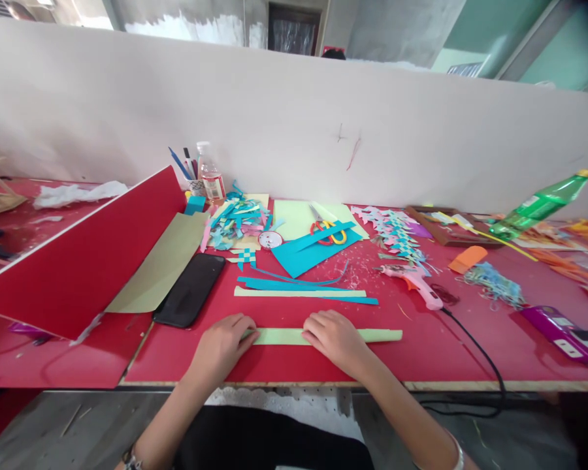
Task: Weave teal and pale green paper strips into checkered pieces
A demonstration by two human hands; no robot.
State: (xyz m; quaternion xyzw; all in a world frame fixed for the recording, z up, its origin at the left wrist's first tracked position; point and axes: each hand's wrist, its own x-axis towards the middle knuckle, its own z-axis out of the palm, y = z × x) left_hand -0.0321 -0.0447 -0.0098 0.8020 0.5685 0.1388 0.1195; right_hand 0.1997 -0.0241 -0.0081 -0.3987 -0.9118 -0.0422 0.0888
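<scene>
A long pale green paper strip [284,336] lies flat on the red table [421,352] near its front edge. My left hand [223,346] presses on the strip's left end with its fingers curled down. My right hand [336,338] presses on the strip near its middle, fingers bent over it. Just beyond lie another pale green strip [298,293] and thin blue strips [294,284].
A black phone [190,288] and an olive sheet [161,264] lie to the left beside a red board [78,261]. Scissors [326,228] rest on blue paper [308,251]. A pink glue gun [414,282] with its cord, woven paper bits [394,235], a green bottle [543,203] and a pen cup [193,179] stand further back.
</scene>
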